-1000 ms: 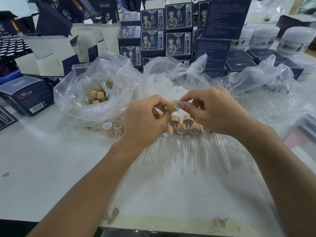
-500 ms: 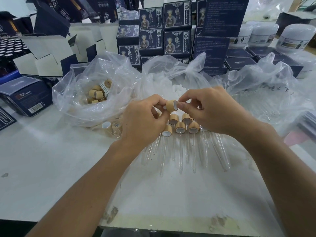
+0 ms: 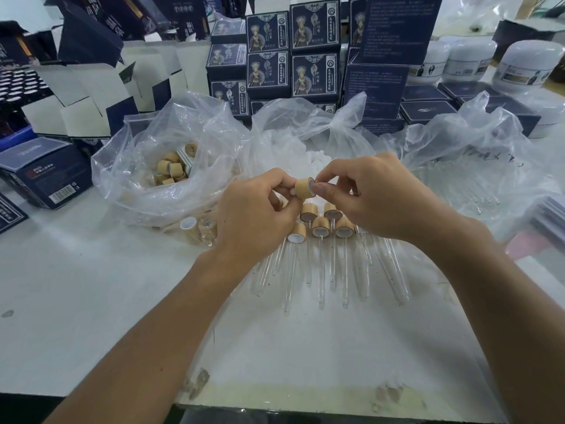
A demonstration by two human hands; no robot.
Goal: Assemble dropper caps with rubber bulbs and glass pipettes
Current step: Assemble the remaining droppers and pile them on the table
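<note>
Head view: left hand and right hand pinch a cap, bulb seemingly inside

The white surface bore clear plastic bags, finished droppers and navy boxes — white jars behind.

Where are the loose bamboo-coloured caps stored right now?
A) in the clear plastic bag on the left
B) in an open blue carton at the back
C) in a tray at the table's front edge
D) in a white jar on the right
A: the loose caps lie heaped inside the clear plastic bag left of the hands, in front of the stacked blue boxes.
</note>
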